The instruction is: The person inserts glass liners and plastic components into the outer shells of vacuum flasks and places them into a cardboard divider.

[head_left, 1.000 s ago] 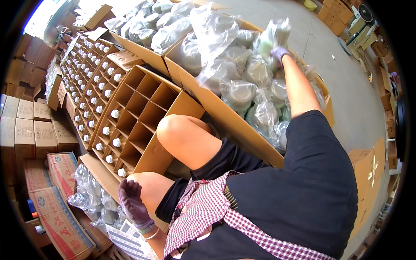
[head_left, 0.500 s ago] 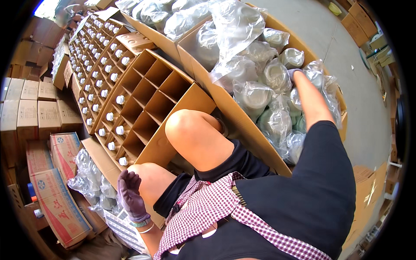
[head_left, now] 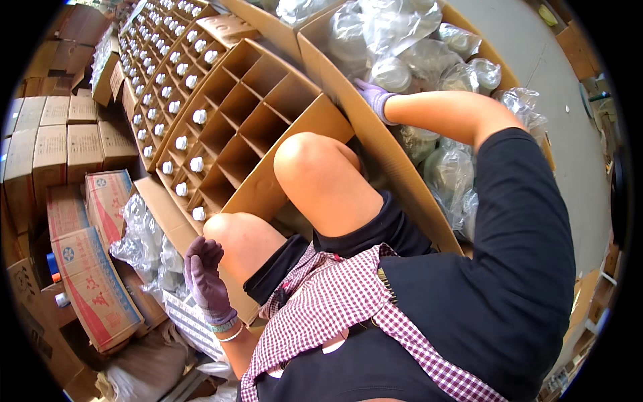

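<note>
My right hand, in a light purple glove, reaches into the large open carton at its left wall. Right beside it is a plastic-wrapped glass bottle, its round end up. Whether the fingers grip anything down there is hidden. My left hand, in a darker purple glove, is raised beside my left knee, fingers loosely bent and nothing in it. Between the two hands stands a divided carton with many bare cells. White-capped bottles fill some cells along its left side.
More divided cartons full of white-capped bottles stretch to the far left. Clear plastic bags lie near my left hand. Printed cartons and stacked brown boxes stand at the left. Grey floor shows at the right.
My right hand has moved left across the large carton, from among the wrapped bottles to its left wall. My left hand stays raised by the knee. The view has shifted slightly.
</note>
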The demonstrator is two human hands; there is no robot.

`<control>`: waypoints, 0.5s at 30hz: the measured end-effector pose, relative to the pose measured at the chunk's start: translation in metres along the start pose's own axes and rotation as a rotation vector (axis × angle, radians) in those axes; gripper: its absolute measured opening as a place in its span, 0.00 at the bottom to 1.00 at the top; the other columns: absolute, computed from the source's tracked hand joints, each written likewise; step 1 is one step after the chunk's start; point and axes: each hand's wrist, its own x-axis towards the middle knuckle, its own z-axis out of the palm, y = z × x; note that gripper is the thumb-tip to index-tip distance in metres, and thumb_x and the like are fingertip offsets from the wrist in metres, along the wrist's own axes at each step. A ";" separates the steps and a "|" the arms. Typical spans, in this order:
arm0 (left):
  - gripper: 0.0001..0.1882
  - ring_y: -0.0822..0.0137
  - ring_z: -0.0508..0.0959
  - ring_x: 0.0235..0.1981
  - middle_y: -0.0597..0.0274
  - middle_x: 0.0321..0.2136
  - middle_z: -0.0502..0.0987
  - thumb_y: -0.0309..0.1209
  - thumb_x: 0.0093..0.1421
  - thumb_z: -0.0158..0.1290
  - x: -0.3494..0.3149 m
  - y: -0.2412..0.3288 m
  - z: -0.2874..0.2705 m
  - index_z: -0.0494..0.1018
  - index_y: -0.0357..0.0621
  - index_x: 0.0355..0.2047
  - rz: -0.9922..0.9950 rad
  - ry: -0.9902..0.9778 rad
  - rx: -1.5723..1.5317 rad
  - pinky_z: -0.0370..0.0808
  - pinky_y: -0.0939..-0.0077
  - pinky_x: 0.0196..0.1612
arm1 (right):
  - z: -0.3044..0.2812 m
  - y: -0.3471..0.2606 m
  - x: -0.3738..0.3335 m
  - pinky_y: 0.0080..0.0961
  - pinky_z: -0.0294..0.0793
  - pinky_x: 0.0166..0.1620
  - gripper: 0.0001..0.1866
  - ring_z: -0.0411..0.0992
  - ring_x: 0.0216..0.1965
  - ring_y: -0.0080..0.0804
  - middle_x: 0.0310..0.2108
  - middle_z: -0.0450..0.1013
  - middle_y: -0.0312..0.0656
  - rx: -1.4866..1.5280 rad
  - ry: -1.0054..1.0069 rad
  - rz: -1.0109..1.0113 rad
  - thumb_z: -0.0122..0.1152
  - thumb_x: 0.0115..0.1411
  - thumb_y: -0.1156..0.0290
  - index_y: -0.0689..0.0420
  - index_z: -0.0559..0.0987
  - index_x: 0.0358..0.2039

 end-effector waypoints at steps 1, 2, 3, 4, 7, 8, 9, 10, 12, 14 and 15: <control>0.24 0.61 0.81 0.48 0.53 0.46 0.80 0.43 0.76 0.44 -0.016 -0.002 -0.002 0.71 0.34 0.58 0.010 0.039 0.028 0.76 0.63 0.56 | -0.035 -0.008 0.015 0.56 0.48 0.71 0.30 0.60 0.71 0.44 0.67 0.69 0.41 0.117 -0.205 -0.050 0.41 0.71 0.44 0.47 0.77 0.62; 0.24 0.61 0.81 0.48 0.53 0.46 0.80 0.43 0.76 0.44 -0.025 -0.004 -0.009 0.71 0.34 0.58 -0.013 0.093 0.015 0.76 0.63 0.56 | -0.036 -0.016 0.024 0.61 0.52 0.68 0.29 0.65 0.68 0.47 0.67 0.69 0.42 0.009 -0.166 0.036 0.42 0.71 0.45 0.46 0.78 0.62; 0.24 0.61 0.81 0.48 0.53 0.46 0.80 0.43 0.76 0.43 -0.036 -0.012 -0.019 0.71 0.35 0.58 -0.033 0.148 0.000 0.76 0.63 0.56 | -0.050 -0.016 0.024 0.57 0.56 0.67 0.29 0.68 0.65 0.44 0.65 0.72 0.43 0.038 -0.182 0.064 0.42 0.72 0.47 0.49 0.77 0.62; 0.24 0.62 0.81 0.48 0.53 0.46 0.80 0.43 0.76 0.43 -0.043 -0.020 -0.027 0.71 0.35 0.59 -0.051 0.194 -0.016 0.76 0.63 0.56 | -0.071 -0.010 0.016 0.52 0.59 0.67 0.28 0.70 0.63 0.42 0.62 0.74 0.44 0.068 -0.205 0.100 0.41 0.73 0.48 0.51 0.77 0.62; 0.24 0.62 0.81 0.47 0.55 0.47 0.80 0.44 0.76 0.42 -0.046 -0.038 -0.050 0.71 0.36 0.59 -0.104 0.219 -0.103 0.76 0.63 0.55 | -0.085 0.001 -0.004 0.56 0.57 0.66 0.26 0.71 0.62 0.39 0.61 0.75 0.43 0.104 -0.121 0.102 0.45 0.70 0.51 0.50 0.79 0.59; 0.24 0.62 0.81 0.47 0.56 0.46 0.80 0.44 0.76 0.42 -0.045 -0.043 -0.054 0.71 0.37 0.59 -0.107 0.221 -0.128 0.76 0.64 0.55 | -0.079 0.003 -0.003 0.56 0.57 0.66 0.25 0.71 0.62 0.39 0.61 0.75 0.43 0.163 -0.187 0.058 0.45 0.70 0.51 0.50 0.79 0.59; 0.24 0.63 0.81 0.48 0.56 0.46 0.81 0.45 0.76 0.42 -0.043 -0.046 -0.058 0.71 0.37 0.59 -0.132 0.230 -0.119 0.76 0.64 0.55 | -0.070 0.003 0.001 0.57 0.56 0.67 0.25 0.71 0.62 0.40 0.61 0.75 0.43 0.223 -0.253 0.015 0.45 0.70 0.51 0.50 0.79 0.59; 0.24 0.63 0.81 0.48 0.56 0.46 0.81 0.45 0.76 0.42 -0.037 -0.048 -0.057 0.71 0.37 0.59 -0.134 0.216 -0.116 0.76 0.64 0.55 | -0.057 0.005 0.004 0.57 0.55 0.67 0.25 0.71 0.63 0.40 0.62 0.74 0.43 0.280 -0.323 -0.028 0.45 0.70 0.52 0.49 0.79 0.58; 0.24 0.62 0.81 0.48 0.56 0.46 0.81 0.44 0.76 0.41 -0.031 -0.044 -0.052 0.71 0.37 0.60 -0.151 0.212 -0.088 0.76 0.64 0.55 | -0.075 0.038 -0.003 0.52 0.54 0.68 0.25 0.70 0.62 0.41 0.58 0.76 0.45 0.223 -0.402 -0.237 0.51 0.66 0.50 0.50 0.81 0.54; 0.24 0.63 0.81 0.48 0.56 0.47 0.81 0.44 0.77 0.41 -0.030 -0.043 -0.043 0.71 0.37 0.60 -0.125 0.217 -0.029 0.76 0.65 0.55 | -0.206 0.107 -0.053 0.51 0.57 0.67 0.32 0.70 0.59 0.46 0.54 0.76 0.49 0.366 -0.410 -0.064 0.69 0.49 0.48 0.53 0.82 0.52; 0.24 0.63 0.80 0.48 0.55 0.47 0.81 0.44 0.77 0.40 -0.030 -0.045 -0.043 0.71 0.37 0.60 -0.110 0.218 -0.001 0.76 0.65 0.55 | -0.221 0.128 -0.069 0.49 0.63 0.66 0.32 0.70 0.62 0.51 0.56 0.76 0.49 0.480 -0.244 0.044 0.67 0.51 0.47 0.53 0.83 0.53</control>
